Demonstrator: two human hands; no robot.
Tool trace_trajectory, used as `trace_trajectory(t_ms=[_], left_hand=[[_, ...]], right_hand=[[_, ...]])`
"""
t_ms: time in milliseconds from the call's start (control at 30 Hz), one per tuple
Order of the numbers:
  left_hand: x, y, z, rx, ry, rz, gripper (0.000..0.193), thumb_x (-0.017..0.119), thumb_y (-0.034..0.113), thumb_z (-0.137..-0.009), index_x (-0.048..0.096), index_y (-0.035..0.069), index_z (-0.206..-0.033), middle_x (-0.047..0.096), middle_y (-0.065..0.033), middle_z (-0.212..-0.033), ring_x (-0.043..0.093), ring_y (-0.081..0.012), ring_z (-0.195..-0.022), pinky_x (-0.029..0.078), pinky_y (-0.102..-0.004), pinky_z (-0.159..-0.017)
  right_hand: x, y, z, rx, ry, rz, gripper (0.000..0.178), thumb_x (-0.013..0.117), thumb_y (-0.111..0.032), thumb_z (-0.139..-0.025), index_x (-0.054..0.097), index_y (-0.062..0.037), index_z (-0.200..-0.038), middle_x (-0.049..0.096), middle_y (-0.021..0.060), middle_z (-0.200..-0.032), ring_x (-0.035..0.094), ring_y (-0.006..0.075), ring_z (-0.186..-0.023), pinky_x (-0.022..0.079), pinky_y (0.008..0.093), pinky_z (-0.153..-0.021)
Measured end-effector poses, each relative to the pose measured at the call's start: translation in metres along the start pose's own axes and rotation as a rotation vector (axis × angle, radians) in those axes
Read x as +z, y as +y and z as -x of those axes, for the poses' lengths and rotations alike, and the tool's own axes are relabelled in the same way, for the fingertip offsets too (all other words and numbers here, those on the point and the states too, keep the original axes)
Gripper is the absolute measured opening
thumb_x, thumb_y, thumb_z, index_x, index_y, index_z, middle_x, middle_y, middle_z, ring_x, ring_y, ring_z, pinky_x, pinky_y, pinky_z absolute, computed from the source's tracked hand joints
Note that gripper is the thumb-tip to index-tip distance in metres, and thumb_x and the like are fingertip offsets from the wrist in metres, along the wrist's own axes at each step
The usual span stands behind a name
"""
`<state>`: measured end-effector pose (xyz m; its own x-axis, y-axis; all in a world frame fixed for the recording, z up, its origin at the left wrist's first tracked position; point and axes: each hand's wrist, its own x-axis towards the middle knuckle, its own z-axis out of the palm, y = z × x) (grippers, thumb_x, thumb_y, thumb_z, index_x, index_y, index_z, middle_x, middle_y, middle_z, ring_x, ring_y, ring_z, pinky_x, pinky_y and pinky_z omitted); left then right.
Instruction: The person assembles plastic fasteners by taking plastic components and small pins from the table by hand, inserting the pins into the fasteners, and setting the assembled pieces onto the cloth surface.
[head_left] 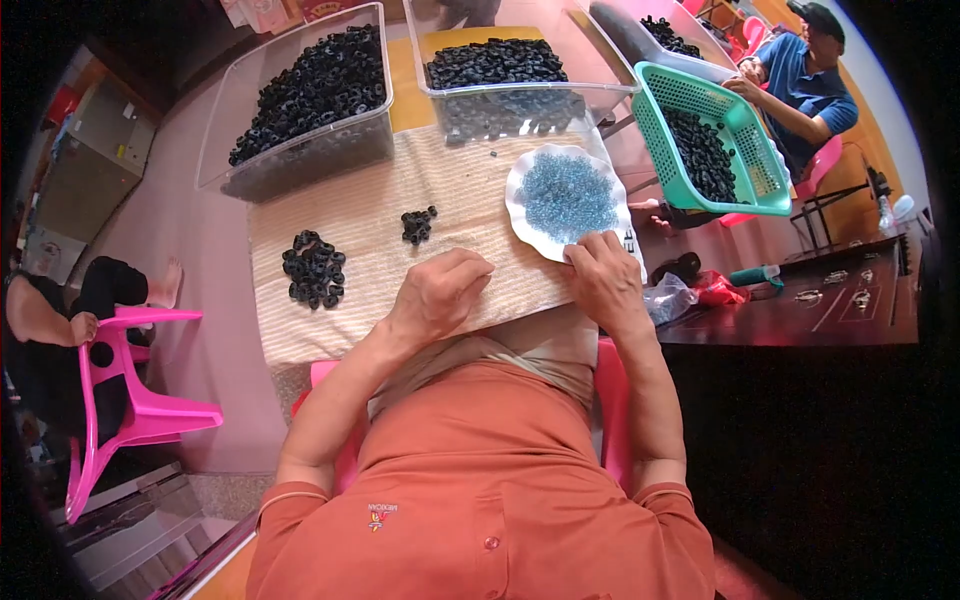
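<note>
The right hand (607, 275), fingers bent, is at the near rim of the white plate (515, 207); blue beads (568, 193) fill the plate; the left hand (438, 290), loosely curled, is left of it; whether either grips anything I cannot tell.

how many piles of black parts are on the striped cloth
2: a larger pile toward the left of the cloth, and a smaller pile nearer its middle, beyond the left hand.
</note>
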<state>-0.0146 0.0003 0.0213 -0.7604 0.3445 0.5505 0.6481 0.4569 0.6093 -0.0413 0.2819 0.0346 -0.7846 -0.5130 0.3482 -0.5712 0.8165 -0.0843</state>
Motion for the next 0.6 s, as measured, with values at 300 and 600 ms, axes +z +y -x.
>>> trace_trajectory(t_ms=[300,600], left_hand=[[0.004,-0.001,0.008,-0.191,0.03,0.236,0.018,0.075,0.003,-0.089,0.071,-0.001,-0.105,0.073,-0.0159,-0.097,0.073,-0.0269,-0.085,0.058,-0.0339,-0.073],[0.007,-0.006,0.012,-0.604,-0.028,0.694,0.018,0.071,0.007,-0.098,0.074,-0.002,-0.113,0.075,-0.0025,-0.101,0.066,-0.0079,-0.09,0.053,-0.0248,-0.081]], right_hand=[[-0.007,-0.001,0.002,-0.006,0.065,-0.244,0.014,0.071,-0.004,-0.081,0.069,-0.0066,-0.094,0.067,0.0093,-0.09,0.065,0.0297,-0.088,0.055,0.0417,-0.075],[-0.004,0.004,0.0,0.01,0.173,-0.358,0.025,0.072,0.006,-0.078,0.07,-0.0027,-0.101,0.069,0.0134,-0.095,0.066,0.0342,-0.09,0.054,0.0424,-0.078]])
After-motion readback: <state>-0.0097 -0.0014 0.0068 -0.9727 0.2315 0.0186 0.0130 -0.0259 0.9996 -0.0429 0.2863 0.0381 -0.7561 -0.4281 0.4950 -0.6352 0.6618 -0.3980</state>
